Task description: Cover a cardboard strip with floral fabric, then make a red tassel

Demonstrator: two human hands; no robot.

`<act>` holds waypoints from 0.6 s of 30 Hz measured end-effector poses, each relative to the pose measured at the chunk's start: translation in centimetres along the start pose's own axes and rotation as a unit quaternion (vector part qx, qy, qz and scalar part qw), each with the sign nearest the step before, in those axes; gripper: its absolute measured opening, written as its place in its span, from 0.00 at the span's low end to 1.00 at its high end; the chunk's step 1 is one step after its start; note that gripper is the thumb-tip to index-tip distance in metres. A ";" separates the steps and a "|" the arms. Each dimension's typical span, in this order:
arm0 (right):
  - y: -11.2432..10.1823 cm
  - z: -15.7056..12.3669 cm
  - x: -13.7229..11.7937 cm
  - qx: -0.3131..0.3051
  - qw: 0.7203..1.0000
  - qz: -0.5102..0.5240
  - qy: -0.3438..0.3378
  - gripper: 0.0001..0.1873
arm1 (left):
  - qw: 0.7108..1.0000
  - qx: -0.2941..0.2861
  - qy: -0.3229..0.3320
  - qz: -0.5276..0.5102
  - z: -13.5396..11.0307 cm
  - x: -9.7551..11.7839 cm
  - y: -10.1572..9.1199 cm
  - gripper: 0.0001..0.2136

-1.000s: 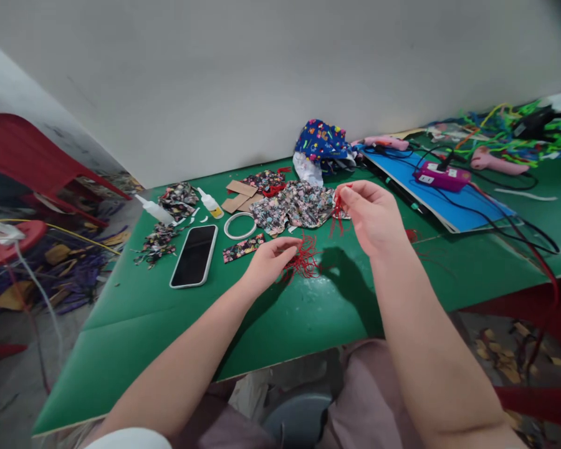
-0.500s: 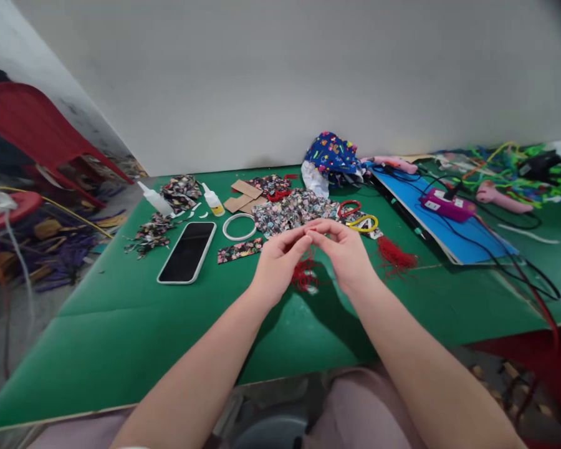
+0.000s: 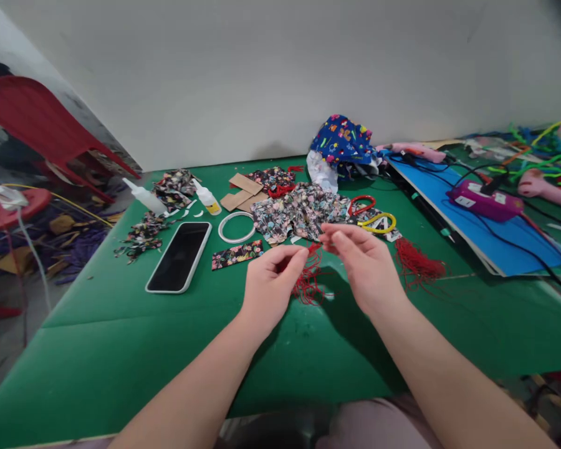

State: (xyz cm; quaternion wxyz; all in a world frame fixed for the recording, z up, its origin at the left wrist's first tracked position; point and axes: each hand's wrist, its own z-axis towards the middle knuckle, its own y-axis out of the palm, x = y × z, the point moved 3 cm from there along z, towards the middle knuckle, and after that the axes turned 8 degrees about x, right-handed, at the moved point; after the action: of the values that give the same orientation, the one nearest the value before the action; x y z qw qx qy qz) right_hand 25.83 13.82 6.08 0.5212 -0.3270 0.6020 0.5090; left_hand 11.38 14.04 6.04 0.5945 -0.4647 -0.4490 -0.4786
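Observation:
Both hands are raised over the green table with red cord point(image 3: 314, 248) between their fingertips. My left hand point(image 3: 273, 277) is closed in a pinch, thumb against forefinger, on one end of the cord. My right hand point(image 3: 367, 262) pinches the other side of it, a short gap away. Below and behind them is a tangle of red threads point(image 3: 308, 284); whether it joins the held cord I cannot tell. Floral fabric point(image 3: 294, 215) lies just beyond my fingers, beside scissors point(image 3: 378, 222) with red and yellow handles. A red thread bundle point(image 3: 418, 262) rests right of my right hand.
Left on the green table point(image 3: 135, 355) are a phone point(image 3: 180, 257), a white ring point(image 3: 236, 227), a fabric strip point(image 3: 237, 254), glue bottles point(image 3: 207, 199) and brown card pieces point(image 3: 243, 193). A blue folder point(image 3: 490, 243) with a purple box point(image 3: 486, 201) and black cables lies right.
My hands, touching at the fingertips before, have drawn apart, the right one moving right. Red cord now shows between them. The view has shifted slightly.

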 end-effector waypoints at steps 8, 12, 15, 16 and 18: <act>0.2 -0.5 -0.4 -0.076 0.995 -0.064 -0.014 0.06 | 1.000 0.001 0.013 -0.022 -0.2 0.0 0.0 0.04; 0.3 -0.7 -0.5 -0.069 0.995 -0.074 -0.023 0.03 | 1.000 0.006 0.022 -0.012 -0.2 0.1 -0.1 0.05; 0.2 -0.7 -0.5 -0.069 0.993 -0.094 -0.033 0.03 | 1.000 0.013 0.016 -0.013 -0.3 -0.1 0.0 0.05; 0.2 -0.7 -0.5 -0.069 0.992 -0.101 -0.037 0.02 | 1.000 0.017 0.015 -0.013 -0.3 -0.1 0.0 0.05; 0.2 -0.7 -0.5 -0.069 0.991 -0.109 -0.044 0.02 | 0.999 0.028 0.009 -0.018 -0.3 -0.2 0.0 0.05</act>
State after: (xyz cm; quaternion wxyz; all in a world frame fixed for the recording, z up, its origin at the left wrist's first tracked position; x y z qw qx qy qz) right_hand 25.59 13.12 6.58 0.5761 -0.4032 0.5022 0.5033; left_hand 11.34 13.72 5.78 0.6029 -0.4350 -0.4651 -0.4806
